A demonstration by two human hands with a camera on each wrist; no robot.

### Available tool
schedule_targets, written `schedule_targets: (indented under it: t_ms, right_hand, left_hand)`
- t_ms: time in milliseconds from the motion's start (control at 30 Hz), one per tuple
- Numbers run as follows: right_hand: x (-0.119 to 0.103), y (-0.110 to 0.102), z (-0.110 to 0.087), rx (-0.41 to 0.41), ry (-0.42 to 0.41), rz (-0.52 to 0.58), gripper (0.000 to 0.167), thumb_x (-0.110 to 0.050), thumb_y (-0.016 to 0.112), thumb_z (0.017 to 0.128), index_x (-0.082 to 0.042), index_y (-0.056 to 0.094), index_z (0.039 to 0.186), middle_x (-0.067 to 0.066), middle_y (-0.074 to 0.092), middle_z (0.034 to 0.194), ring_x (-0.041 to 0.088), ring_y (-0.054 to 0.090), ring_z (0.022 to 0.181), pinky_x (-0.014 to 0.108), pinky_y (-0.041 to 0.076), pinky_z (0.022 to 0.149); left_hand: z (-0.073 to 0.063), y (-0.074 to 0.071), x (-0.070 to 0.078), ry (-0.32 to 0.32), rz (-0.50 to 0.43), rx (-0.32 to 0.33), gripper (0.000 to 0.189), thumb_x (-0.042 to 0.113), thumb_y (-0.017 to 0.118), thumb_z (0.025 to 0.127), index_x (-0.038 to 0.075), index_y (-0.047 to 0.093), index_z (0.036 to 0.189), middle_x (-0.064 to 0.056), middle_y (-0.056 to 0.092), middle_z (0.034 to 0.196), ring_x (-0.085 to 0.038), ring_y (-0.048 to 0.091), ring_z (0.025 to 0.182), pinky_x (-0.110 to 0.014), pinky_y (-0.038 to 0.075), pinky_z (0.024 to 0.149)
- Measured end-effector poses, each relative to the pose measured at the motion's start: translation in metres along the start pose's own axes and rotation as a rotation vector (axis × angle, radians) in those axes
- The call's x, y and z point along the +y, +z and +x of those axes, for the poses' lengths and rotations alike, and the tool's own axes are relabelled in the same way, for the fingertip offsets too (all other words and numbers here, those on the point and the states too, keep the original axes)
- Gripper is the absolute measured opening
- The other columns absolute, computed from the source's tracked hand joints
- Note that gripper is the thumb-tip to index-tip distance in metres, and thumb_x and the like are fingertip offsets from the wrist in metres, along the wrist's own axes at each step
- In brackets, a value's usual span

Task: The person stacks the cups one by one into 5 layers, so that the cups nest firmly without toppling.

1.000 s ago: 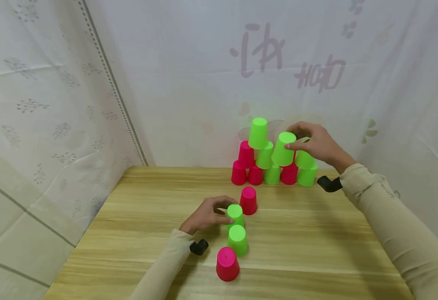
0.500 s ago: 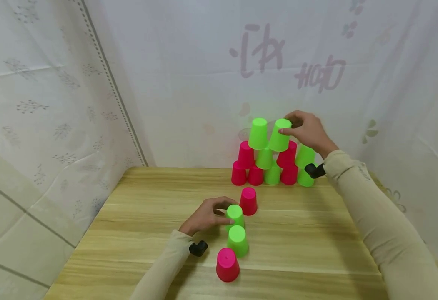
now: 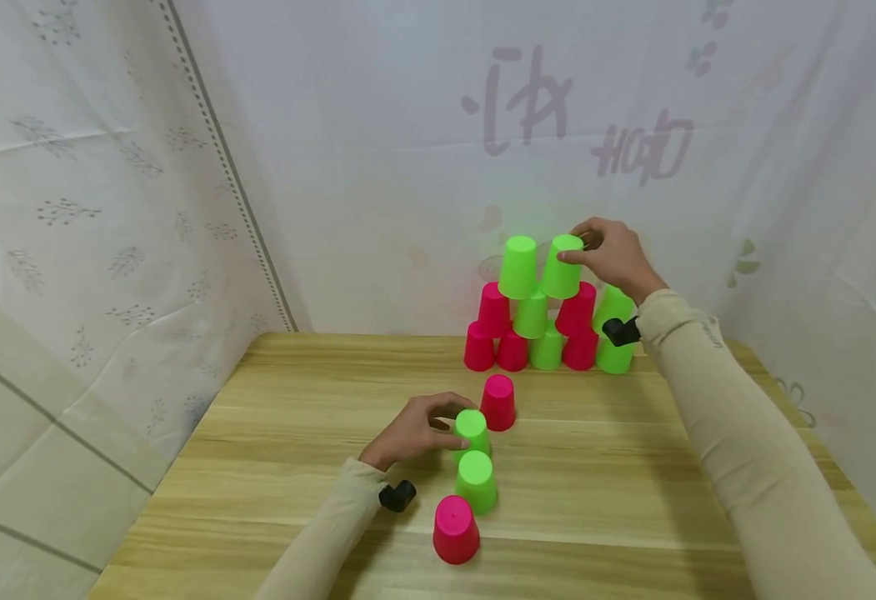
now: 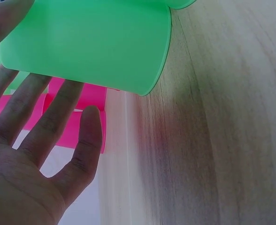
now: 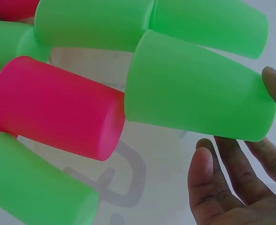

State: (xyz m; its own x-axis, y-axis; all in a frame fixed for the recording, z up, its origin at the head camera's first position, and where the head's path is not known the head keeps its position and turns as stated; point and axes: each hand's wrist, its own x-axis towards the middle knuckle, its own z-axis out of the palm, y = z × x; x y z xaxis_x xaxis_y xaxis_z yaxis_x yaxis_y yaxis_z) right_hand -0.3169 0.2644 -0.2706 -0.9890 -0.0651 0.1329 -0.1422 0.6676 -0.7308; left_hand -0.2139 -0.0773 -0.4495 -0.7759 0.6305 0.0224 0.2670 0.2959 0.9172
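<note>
My right hand pinches an upside-down green cup near its closed end, thumb on one side and fingers on the other. That cup stands in the third row of a cup pyramid, over a red cup and a green cup. Left of it in the same row is another green cup. Nearer the front, my left hand holds a green cup on the table between thumb and fingers. Its little finger extends away from the cup in the left wrist view.
Close around the left hand's cup stand a red cup behind it, a green cup in front, and another red cup nearest the front. The pyramid's bottom row of red and green cups rests near the wooden table's back edge, before a white curtain.
My right hand has lifted the green cup up and slightly left, bringing it onto the third row beside the other green cup. My left hand has stayed at its cup.
</note>
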Motion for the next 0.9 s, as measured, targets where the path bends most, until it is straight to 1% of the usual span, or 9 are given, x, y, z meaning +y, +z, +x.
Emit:
schedule_targets:
  t_ms: [233,400,600,733,900]
  right_hand:
    - [-0.001,0.003,0.003,-0.002,-0.004,-0.004,0.060,-0.037,0.072,0.091,-0.003,0.054,0.137,0.023,0.060,0.133,0.036,0.056,0.121,0.053,0.048,0.103]
    - [-0.001,0.003,0.004,-0.006,-0.004,-0.007,0.060,-0.036,0.072,0.092,-0.003,0.052,0.138,0.023,0.058,0.136,0.037,0.055,0.124,0.055,0.048,0.103]
    - [0.002,0.003,0.005,-0.026,-0.003,0.006,0.062,-0.034,0.072,0.092,-0.003,0.049,0.142,0.024,0.055,0.141,0.039,0.053,0.127,0.056,0.048,0.105]
    - [0.006,-0.002,0.000,-0.027,-0.018,0.010,0.067,-0.035,0.072,0.092,-0.004,0.045,0.146,0.023,0.054,0.143,0.039,0.053,0.128,0.058,0.047,0.106]
    - [0.010,-0.014,-0.014,0.004,-0.036,0.027,0.068,-0.034,0.070,0.093,-0.004,0.043,0.147,0.024,0.053,0.145,0.040,0.050,0.131,0.060,0.046,0.106]
  left_hand:
    - [0.000,0.000,0.002,0.010,0.020,-0.002,0.044,0.021,0.080,0.086,0.019,0.065,0.127,-0.003,0.070,0.122,-0.026,0.064,0.119,-0.055,0.051,0.103]
    - [0.001,-0.002,0.003,0.037,0.060,0.006,0.042,0.023,0.080,0.086,0.020,0.065,0.126,-0.001,0.071,0.121,-0.022,0.066,0.117,-0.053,0.054,0.100]
    - [0.002,-0.008,0.008,0.062,0.081,0.030,0.042,0.022,0.080,0.085,0.023,0.066,0.125,0.003,0.072,0.117,-0.020,0.066,0.114,-0.047,0.055,0.097]
    - [0.004,-0.013,0.015,0.074,0.094,0.049,0.043,0.022,0.080,0.085,0.024,0.066,0.125,0.003,0.071,0.117,-0.022,0.066,0.114,-0.047,0.055,0.097]
    - [0.007,-0.019,0.027,0.080,0.108,0.055,0.044,0.021,0.081,0.084,0.022,0.066,0.126,0.001,0.071,0.120,-0.024,0.067,0.114,-0.048,0.054,0.098]
